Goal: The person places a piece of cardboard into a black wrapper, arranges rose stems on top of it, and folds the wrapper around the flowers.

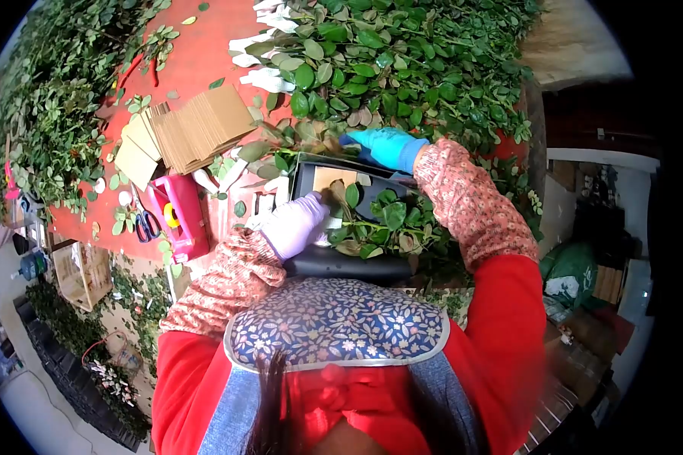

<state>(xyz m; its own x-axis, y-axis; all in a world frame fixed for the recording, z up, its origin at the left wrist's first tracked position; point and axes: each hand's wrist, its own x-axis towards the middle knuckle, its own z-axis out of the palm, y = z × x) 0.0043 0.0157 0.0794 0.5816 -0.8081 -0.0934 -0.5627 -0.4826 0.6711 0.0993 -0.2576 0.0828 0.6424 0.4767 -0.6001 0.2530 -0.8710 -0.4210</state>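
My left hand (296,226), in a pale lilac glove, is closed round the stem end of a leafy cutting (393,216) that lies over a dark tray (303,178). A small brown card (332,179) shows in the tray just above that hand. My right hand (391,147), in a turquoise glove, rests at the tray's far right edge beside leaves. Its fingertips are partly hidden by foliage, so whether it holds anything is unclear.
Bundles of leafy stems (402,61) with white-wrapped ends (269,80) fill the far side. To the left are stacked brown cards (205,129), a pink tape dispenser (182,220), scissors (146,223) and red-handled pruners (132,70). More foliage (42,106) lies at far left.
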